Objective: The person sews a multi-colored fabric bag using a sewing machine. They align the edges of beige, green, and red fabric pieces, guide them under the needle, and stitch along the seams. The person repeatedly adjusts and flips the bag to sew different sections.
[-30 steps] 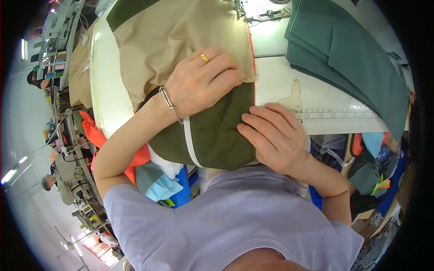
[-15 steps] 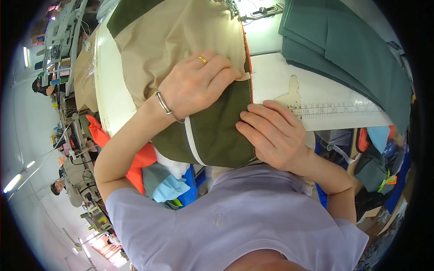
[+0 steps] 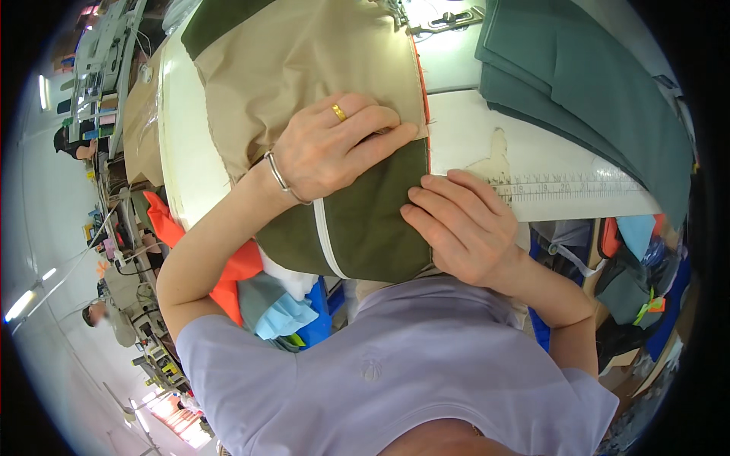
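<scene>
A sewn fabric piece (image 3: 304, 53) of beige and dark green panels lies across the table, with a white stripe on its near green panel (image 3: 372, 220). Orange-red edging runs down its right side. My left hand (image 3: 327, 144) is closed on the cloth where beige meets green, its longest finger reaching the edged seam. Lower down, my right hand (image 3: 468, 228) grips the green panel's right edge, fingers on top and thumb hidden. At the top, the metal presser-foot area of a sewing machine (image 3: 403, 15) touches the seam's far end.
Folded dark teal cloth (image 3: 563, 83) covers the table's right side, above a printed ruler strip (image 3: 570, 187). Orange-red cloth (image 3: 236, 273) and blue scraps (image 3: 285, 315) hang below left. More cloth lies in a bin (image 3: 627, 289) at lower right. Other people and machines are far left.
The fabric's seam edge has shifted slightly right. My left hand has moved a little right and its fingers have straightened somewhat; the folded beige corner beside them now lies flatter. My right hand barely moved.
</scene>
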The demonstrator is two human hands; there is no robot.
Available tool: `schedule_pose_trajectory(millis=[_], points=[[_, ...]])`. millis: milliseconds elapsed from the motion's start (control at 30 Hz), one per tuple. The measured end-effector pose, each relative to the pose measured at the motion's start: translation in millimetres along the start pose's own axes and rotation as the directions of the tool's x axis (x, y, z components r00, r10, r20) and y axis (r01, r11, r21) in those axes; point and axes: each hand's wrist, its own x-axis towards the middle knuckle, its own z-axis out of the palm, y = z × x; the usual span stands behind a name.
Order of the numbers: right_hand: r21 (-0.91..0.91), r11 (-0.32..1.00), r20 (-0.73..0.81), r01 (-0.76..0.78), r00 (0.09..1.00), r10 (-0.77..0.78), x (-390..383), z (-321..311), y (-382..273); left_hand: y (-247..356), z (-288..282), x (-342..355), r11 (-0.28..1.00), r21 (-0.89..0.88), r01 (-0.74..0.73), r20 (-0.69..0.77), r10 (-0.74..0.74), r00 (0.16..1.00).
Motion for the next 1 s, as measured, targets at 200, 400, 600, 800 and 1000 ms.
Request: schedule_pose_trajectory(millis=[200,400,600,800,1000], points=[[-0.002,1.0,0.031,-0.013,0.999,0.013,2.7,-3.9,-1.7,3.3,4.0,-3.6,1.0,-0.002,0.025,-0.042,-0.025,0.999],[-0.014,1.0,0.091,0.015,0.996,-0.013,4.7,-7.9,-2.0,2.2,3.3,-2.0,1.0,-0.015,-0.007,-0.061,0.006,0.998],[-0.023,0.999,0.242,0.032,0.97,-0.026,11.0,-19.6,-3.6,4.4,8.5,-3.5,0.999,-0.011,-0.038,-0.071,0.037,0.997],[-0.029,0.997,0.382,0.07,0.922,-0.054,27.0,-27.7,0.9,-9.5,10.6,-1.6,0.997,-0.016,-0.074,-0.067,0.073,0.995],[-0.019,0.996,0.474,0.09,0.878,-0.07,47.0,-26.0,15.1,-34.1,16.9,-0.3,0.995,0.041,-0.09,-0.04,0.091,0.995]])
